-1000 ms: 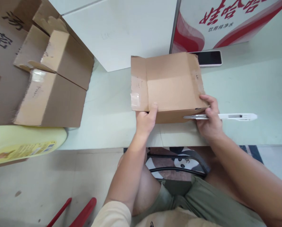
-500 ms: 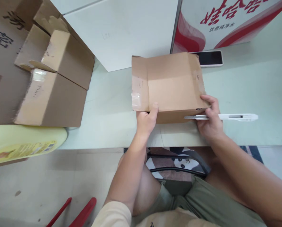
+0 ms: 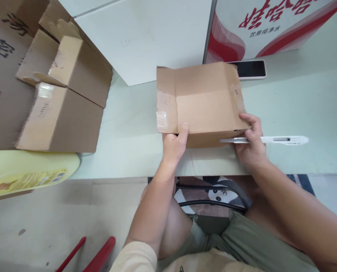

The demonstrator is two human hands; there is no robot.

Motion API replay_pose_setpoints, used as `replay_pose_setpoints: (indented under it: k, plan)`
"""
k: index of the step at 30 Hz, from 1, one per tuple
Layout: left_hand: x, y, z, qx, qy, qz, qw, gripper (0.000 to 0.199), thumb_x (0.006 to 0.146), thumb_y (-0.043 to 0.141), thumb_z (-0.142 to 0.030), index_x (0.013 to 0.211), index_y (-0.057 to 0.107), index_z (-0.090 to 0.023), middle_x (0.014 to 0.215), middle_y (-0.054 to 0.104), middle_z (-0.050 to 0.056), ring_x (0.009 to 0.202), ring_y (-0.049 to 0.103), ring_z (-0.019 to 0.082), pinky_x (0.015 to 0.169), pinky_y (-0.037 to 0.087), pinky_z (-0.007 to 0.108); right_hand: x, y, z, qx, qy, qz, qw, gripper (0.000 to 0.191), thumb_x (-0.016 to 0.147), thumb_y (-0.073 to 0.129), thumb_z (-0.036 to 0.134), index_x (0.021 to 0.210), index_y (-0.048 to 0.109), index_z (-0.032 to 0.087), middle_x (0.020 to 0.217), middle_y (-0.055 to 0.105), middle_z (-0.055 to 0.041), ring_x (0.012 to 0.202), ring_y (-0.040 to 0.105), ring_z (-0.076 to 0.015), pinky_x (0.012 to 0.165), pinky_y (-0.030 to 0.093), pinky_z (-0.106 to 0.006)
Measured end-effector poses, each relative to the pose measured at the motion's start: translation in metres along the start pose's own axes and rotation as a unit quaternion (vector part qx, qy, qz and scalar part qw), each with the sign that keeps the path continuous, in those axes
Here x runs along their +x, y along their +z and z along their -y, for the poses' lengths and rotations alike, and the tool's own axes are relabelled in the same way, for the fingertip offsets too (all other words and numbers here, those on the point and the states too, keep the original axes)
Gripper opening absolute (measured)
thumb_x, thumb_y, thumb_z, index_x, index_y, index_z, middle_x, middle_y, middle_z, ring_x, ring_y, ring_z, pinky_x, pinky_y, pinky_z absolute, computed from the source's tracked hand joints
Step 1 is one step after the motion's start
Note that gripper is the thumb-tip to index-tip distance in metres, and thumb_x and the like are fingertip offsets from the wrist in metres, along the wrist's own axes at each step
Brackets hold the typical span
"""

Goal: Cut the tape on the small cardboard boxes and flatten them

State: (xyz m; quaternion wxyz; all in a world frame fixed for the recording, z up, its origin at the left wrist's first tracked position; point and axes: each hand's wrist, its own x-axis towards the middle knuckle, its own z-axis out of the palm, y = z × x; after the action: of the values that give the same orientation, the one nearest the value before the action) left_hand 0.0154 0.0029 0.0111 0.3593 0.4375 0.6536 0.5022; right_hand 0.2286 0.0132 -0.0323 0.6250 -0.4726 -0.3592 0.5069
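Observation:
A brown cardboard box (image 3: 203, 100) rests on the pale table in front of me, its side flaps slightly spread and a strip of clear tape on the left one. My left hand (image 3: 175, 145) grips the near left edge, thumb on top and fingers hidden beneath. At the near right corner, my right hand (image 3: 253, 145) is closed round a white utility knife (image 3: 284, 140) while its fingers also touch the box. The knife's metal blade is out and points left along the box's near side.
Other cardboard boxes (image 3: 72, 117) stand at the left, beside a yellow bottle (image 3: 35, 170). Behind the box are a white panel (image 3: 148, 41), a red-and-white carton (image 3: 259, 30) and a phone (image 3: 251, 70). The table (image 3: 128, 158) ends just before my lap.

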Motion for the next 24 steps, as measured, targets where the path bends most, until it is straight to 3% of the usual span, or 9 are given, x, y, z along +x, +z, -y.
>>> replay_pose_setpoints:
  k: [13, 24]
  plan:
    - [-0.0007, -0.0006, -0.0028, -0.003, -0.011, 0.004, 1.0, 0.023, 0.093, 0.073, -0.035, 0.112, 0.079, -0.022, 0.127, 0.08, 0.009, 0.141, 0.065, 0.026, 0.123, 0.05, 0.037, -0.0004, 0.0006, 0.0001, 0.003, -0.013, 0.004, 1.0, 0.053, 0.06, 0.083, 0.061, 0.104, 0.074, 0.032, 0.102, 0.067, -0.0013, 0.089, 0.062, -0.0233, 0.069, 0.052, -0.034]
    - [-0.0001, -0.0001, -0.0012, 0.0, -0.01, 0.002, 1.0, 0.023, 0.093, 0.074, -0.037, 0.11, 0.079, -0.022, 0.127, 0.08, 0.009, 0.142, 0.065, 0.025, 0.123, 0.05, 0.035, 0.0007, -0.0004, -0.0002, -0.009, -0.005, 0.008, 1.0, 0.054, 0.06, 0.08, 0.061, 0.105, 0.07, 0.033, 0.104, 0.065, -0.0017, 0.095, 0.062, -0.0266, 0.081, 0.052, -0.041]
